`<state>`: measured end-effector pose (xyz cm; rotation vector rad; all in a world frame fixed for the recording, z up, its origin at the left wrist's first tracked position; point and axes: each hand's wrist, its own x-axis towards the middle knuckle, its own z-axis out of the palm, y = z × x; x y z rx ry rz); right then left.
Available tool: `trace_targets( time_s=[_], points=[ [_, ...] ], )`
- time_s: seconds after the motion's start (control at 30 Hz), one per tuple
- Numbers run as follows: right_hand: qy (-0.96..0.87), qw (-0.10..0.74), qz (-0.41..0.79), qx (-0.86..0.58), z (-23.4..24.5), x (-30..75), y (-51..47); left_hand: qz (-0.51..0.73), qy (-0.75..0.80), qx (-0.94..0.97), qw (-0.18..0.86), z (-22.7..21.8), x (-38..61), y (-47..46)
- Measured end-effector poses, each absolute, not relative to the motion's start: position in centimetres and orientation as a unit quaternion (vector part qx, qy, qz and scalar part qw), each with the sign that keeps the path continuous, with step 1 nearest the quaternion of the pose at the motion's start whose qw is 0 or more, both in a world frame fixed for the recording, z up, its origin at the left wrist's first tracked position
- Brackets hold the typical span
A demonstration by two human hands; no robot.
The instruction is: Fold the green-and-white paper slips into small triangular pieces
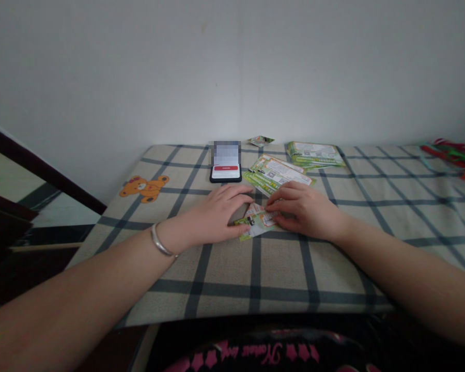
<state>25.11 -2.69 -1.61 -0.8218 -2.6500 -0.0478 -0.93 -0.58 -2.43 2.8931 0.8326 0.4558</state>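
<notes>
**While a folded green leaflet (256,223) lies toward the near edge of the checked cover (372,258)**

The left hand (213,214), a silver bangle (159,240) on its wrist, lies flat on the cover, its fingers (236,194) pressed together and their tips just at the leaflet's left side. The right hand (304,209) sits at the leaflet's other side, fingers (281,204) slightly spread, tips on the paper (whether they pinch it, I cannot tell). Along the cover's far edge are a phone (225,173) with a blurred screen, a loose pile of leaflets (277,174), a neater stack (315,155) and a small folded leaflet (260,140). Red and green cords (451,157) lie at the far right corner.
</notes>
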Motion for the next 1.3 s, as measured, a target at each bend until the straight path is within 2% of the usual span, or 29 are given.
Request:
trace_targets(
  time_s=[0.2, 0.53, 0.97, 1.3],
  points=[
    [-0.927, 0.176, -0.025, -0.329, -1.55, 24.98, -2.86, 0.182, 0.258, 0.946, 0.073, -2.2, -0.76, -0.59],
    [-0.914, 0.22, 0.026, -0.34, -1.53, 25.22, -2.62, 0.223, 0.241, 0.94, 0.096, -2.22, -0.72, -0.8],
    [-0.895, 0.272, 0.01, -0.354, -1.2, 25.4, -2.8, 0.299, 0.2, 0.933, 0.011, -1.62, -0.67, -0.68],
    [-0.923, 0.235, 0.037, -0.301, -1.43, 25.69, -2.45, 0.269, 0.175, 0.947, -0.02, -1.54, -0.77, -0.47]
  ],
)
